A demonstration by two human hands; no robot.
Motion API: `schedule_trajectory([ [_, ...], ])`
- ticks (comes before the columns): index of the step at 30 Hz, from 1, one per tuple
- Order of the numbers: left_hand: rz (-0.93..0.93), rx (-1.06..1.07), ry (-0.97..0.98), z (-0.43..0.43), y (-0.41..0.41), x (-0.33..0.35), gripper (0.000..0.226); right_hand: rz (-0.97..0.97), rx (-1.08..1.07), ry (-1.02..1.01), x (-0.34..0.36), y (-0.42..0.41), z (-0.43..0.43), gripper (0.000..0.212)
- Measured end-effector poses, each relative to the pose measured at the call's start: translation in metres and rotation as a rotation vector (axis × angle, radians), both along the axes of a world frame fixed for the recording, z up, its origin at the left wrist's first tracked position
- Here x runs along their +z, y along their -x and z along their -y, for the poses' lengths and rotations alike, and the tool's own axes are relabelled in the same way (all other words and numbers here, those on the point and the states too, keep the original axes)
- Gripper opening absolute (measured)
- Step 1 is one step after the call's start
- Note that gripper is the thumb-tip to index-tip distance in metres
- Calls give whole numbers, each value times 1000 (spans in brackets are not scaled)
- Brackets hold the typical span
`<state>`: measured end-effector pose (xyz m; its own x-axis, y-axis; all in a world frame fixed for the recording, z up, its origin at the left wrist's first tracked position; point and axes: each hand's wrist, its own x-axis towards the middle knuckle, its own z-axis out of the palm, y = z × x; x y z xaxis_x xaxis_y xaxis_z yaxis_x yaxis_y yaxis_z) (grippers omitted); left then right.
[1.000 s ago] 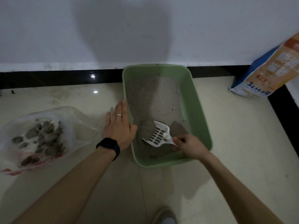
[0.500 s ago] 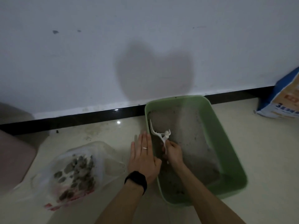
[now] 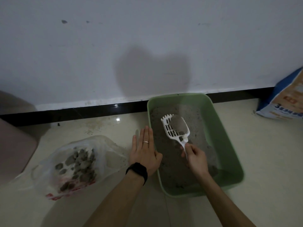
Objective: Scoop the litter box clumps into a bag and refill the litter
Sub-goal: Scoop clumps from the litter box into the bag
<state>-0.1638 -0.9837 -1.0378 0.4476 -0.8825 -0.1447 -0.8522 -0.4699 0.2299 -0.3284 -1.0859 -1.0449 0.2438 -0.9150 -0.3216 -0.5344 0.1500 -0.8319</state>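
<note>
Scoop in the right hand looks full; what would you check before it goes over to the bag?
1. Load in scoop: ok, a grey clump sits in it.
2. Grip: ok, fingers of the right hand curl round the scoop's handle.
3. Litter box steadied: ok, the left hand lies flat at its left rim.
4. Bag within reach: ok, it lies just left of the left hand.
5. Bag mouth open: cannot tell.
6. Sifting finished: cannot tell.

Floor (image 3: 262,161), litter box (image 3: 227,145), bag (image 3: 105,145) (clumps (image 3: 78,163) inside), litter sack (image 3: 285,102)
</note>
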Motion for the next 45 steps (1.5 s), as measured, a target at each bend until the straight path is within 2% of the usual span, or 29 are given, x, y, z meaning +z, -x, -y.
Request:
schedule_trajectory([
  [5, -1, 0, 7, 0, 0, -1, 83, -103, 57, 80, 3, 0, -1, 42],
  [14, -13, 21, 27, 0, 0, -5, 82, -132, 95, 109, 1, -3, -1, 39],
  [20, -14, 19, 41, 1, 0, -7, 83, -418, 261, 218, 11, -21, 14, 33],
  [23, -16, 11, 54, 0, 0, -7, 83, -577, 356, 185, 16, -41, 31, 30],
  [25, -24, 4, 63, 0, -1, -7, 84, -593, 373, 144, 15, -58, 39, 28],
  [30, -12, -26, 60, 2, -1, -8, 85, -300, 196, -16, -5, -93, 43, 33],
  [37, -20, -22, 68, 1, -1, -11, 81, 166, -50, -223, -32, -90, 18, 38],
  [45, -8, -10, 58, 1, 0, -10, 82, 302, -142, -304, -32, -89, 10, 32],
])
